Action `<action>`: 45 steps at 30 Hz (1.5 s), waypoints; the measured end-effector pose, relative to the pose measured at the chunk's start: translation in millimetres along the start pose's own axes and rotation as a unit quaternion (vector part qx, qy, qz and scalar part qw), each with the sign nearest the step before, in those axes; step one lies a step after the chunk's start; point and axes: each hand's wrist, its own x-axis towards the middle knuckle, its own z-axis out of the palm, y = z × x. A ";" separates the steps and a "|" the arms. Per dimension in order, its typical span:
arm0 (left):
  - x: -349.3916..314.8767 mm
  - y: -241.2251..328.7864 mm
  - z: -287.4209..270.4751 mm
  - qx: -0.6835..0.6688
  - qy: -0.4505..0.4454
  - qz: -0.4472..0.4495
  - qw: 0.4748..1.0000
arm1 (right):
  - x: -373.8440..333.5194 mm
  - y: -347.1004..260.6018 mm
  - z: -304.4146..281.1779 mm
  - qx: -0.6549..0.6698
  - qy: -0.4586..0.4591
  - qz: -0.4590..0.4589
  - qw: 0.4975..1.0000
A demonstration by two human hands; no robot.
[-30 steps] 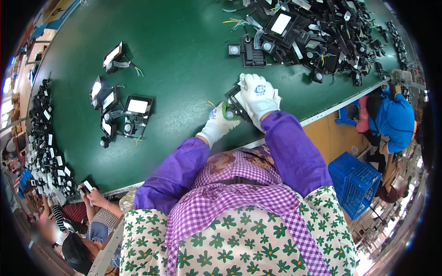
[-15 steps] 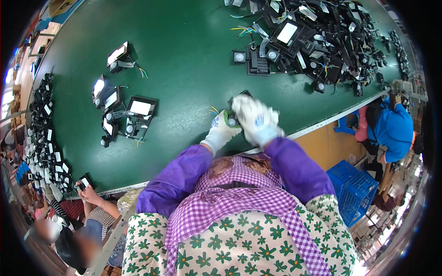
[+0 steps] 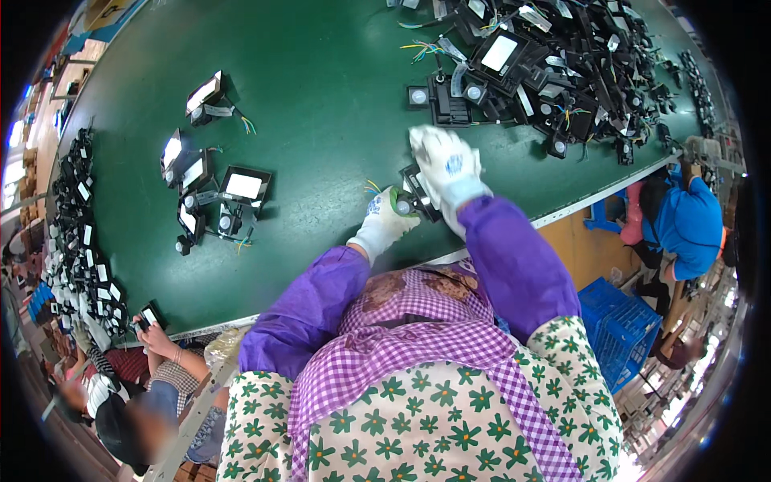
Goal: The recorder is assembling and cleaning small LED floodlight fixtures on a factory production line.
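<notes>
On the left of the green bench lies a loose cluster of lamps. Near the front edge, the gloved left hand has its grip curled around the sensor end of a black sensor floodlight; the gloved right hand covers its far side, its grip hidden, openness and hold impossible to tell. Farther right sits a heap of floodlights.

Both forearms reached inward, left hand was curled, right hand was farther forward, back facing up.

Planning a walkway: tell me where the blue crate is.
In the head view, the crate is at lower right, past the table, beside the right sleeve and lower in frame than the person in blue.
</notes>
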 end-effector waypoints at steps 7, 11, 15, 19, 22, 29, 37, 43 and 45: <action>8.5 -12.6 8.0 0.004 0.014 0.058 0.998 | -89.5 -45.4 -7.5 0.002 -0.031 0.083 0.996; 6.4 -13.4 4.9 0.047 0.036 0.097 0.993 | -13.2 -43.7 -21.5 0.019 -0.007 0.090 0.996; 5.3 -6.9 7.1 0.037 0.034 0.087 0.995 | 8.9 -21.7 -21.1 0.036 -0.006 0.148 0.988; 1.8 -8.6 4.3 -0.010 0.011 0.041 0.999 | -48.1 -19.7 -2.1 0.002 0.036 0.096 0.995; -0.3 -3.5 2.3 0.007 0.011 0.047 0.999 | -66.1 -10.4 -5.3 0.012 0.010 0.135 0.991; 21.8 -17.9 -97.8 -0.167 0.110 0.039 0.979 | -60.4 48.5 -8.6 0.052 0.035 0.246 0.967; 52.0 123.2 -86.0 0.365 0.213 0.401 0.813 | -72.7 52.3 -5.9 0.103 0.066 0.317 0.940; 111.3 136.1 -49.9 0.501 0.071 0.256 0.824 | -73.5 45.6 -24.3 0.235 0.053 0.353 0.904; 87.7 130.3 -42.5 0.460 0.049 0.291 0.838 | -79.5 46.5 -30.2 0.284 0.101 0.374 0.877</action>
